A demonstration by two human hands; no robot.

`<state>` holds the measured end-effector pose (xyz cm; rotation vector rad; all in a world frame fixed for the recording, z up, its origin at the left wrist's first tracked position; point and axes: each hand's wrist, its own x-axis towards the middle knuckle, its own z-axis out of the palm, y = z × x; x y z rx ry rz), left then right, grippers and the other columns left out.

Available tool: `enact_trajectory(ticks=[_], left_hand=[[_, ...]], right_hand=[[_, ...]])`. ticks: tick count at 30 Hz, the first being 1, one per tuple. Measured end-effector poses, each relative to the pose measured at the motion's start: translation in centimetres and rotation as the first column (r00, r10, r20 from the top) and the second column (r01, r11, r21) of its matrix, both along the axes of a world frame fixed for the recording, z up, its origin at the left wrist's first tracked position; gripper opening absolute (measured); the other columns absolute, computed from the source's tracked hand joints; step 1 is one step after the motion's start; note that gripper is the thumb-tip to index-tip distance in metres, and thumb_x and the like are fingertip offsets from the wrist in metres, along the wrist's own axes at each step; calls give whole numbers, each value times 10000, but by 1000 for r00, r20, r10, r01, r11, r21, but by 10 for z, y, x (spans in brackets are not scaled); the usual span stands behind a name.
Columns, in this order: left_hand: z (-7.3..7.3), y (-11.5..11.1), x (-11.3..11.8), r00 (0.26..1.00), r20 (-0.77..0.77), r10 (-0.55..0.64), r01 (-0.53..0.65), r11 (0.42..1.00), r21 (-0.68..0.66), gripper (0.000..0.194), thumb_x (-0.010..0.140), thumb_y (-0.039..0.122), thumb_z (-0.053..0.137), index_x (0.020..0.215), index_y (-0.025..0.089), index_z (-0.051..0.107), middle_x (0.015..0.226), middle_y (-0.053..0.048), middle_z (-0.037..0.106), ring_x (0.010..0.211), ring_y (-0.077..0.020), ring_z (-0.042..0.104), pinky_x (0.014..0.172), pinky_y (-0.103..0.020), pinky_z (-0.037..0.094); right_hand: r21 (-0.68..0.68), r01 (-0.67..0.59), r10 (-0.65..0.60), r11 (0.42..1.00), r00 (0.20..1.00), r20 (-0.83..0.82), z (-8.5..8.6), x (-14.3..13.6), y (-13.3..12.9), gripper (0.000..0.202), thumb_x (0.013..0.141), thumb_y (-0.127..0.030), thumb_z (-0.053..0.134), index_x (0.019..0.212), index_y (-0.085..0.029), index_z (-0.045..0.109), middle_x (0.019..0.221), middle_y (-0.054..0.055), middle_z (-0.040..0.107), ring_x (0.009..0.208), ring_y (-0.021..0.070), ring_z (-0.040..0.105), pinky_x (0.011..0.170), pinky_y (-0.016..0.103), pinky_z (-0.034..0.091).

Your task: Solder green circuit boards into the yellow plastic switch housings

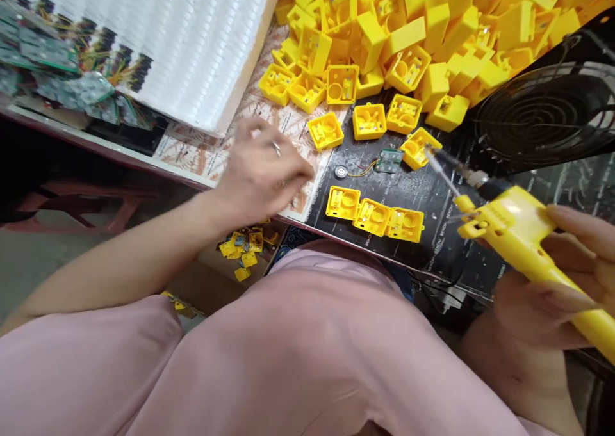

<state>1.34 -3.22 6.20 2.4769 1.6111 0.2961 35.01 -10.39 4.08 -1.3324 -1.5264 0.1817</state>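
My right hand (542, 282) grips a yellow soldering gun (519, 225) by its handle. The gun's metal tip and thin feed tube point at a yellow plastic housing (417, 148); contact cannot be told. Beside that housing lies a small green circuit board (389, 161), wired to a round black-and-silver part (341, 172). My left hand (264, 170), with a ring on one finger, hovers over the patterned sheet. Its fingers are loosely bent and apart, slightly blurred, with nothing visible in them. Three joined yellow housings (372, 216) lie near the table's front edge.
Many yellow housings (369, 39) are heaped at the back. A black fan (538, 116) stands at the right. On the left are a white foam tray (192, 39) and wired circuit boards (48, 48). Below the table edge, a box (206, 276) holds more yellow pieces.
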Motion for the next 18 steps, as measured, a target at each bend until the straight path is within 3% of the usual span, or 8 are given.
enact_trajectory(ticks=[3, 5, 8, 10, 12, 15, 18], left_hand=[[-20, -6, 11, 986, 111, -120, 134, 983, -127, 338, 1049, 371, 513, 917, 276, 810, 940, -28, 821, 1009, -248, 709, 1130, -507, 428], [-28, -8, 15, 975, 194, -107, 143, 973, -183, 291, 1008, 361, 563, 896, 256, 811, 906, -35, 808, 964, -240, 708, 1094, -484, 439], [-28, -9, 20, 969, 238, -60, 117, 965, -235, 279, 973, 355, 565, 884, 235, 800, 870, -37, 794, 938, -236, 707, 1068, -478, 430], [-25, -8, 23, 976, 216, -38, 96, 959, -267, 262, 947, 352, 567, 879, 223, 784, 837, -36, 782, 921, -236, 704, 1064, -478, 425], [-21, -7, 26, 984, 173, -34, 84, 953, -292, 250, 926, 347, 564, 868, 211, 766, 811, -41, 769, 901, -243, 697, 1048, -482, 428], [-17, -4, 30, 993, 95, -66, 92, 948, -304, 230, 901, 317, 559, 860, 204, 755, 825, -52, 766, 906, -255, 690, 992, -462, 440], [-14, 0, 32, 993, 26, -111, 114, 945, -308, 200, 879, 287, 572, 835, 204, 749, 791, -42, 741, 863, -238, 676, 920, -420, 441]], right_hand=[[195, 102, -63, 976, 979, -194, -17, 3, 15, 624, 919, -850, 610, 1083, -309, 874, 803, 78, 740, 583, 219, 675, 432, 355, 471], [186, 67, -20, 980, 970, -243, -22, 4, 16, 530, 980, -756, 616, 1033, -303, 886, 737, 63, 723, 501, 179, 623, 378, 325, 419], [17, -140, 141, 990, 980, -141, -16, 4, 3, 306, 927, -483, 811, 1201, -353, 846, 883, 60, 808, 545, 202, 676, 375, 328, 462], [-59, -269, 263, 961, 961, -91, -5, 2, -6, 482, 852, -325, 883, 1319, -394, 786, 1000, 53, 830, 654, 241, 743, 447, 365, 564], [-84, -368, 363, 926, 929, -64, 5, 0, -10, 565, 848, -213, 873, 1369, -392, 748, 972, 32, 820, 729, 249, 775, 541, 382, 642], [-97, -528, 532, 844, 847, 19, 13, -3, -2, 488, 908, -159, 815, 1359, -320, 724, 844, 12, 781, 716, 216, 773, 552, 328, 657], [-50, -632, 633, 773, 766, 111, 12, -6, 9, 284, 938, -171, 790, 1192, -274, 715, 777, -12, 744, 627, 166, 735, 482, 253, 609]])
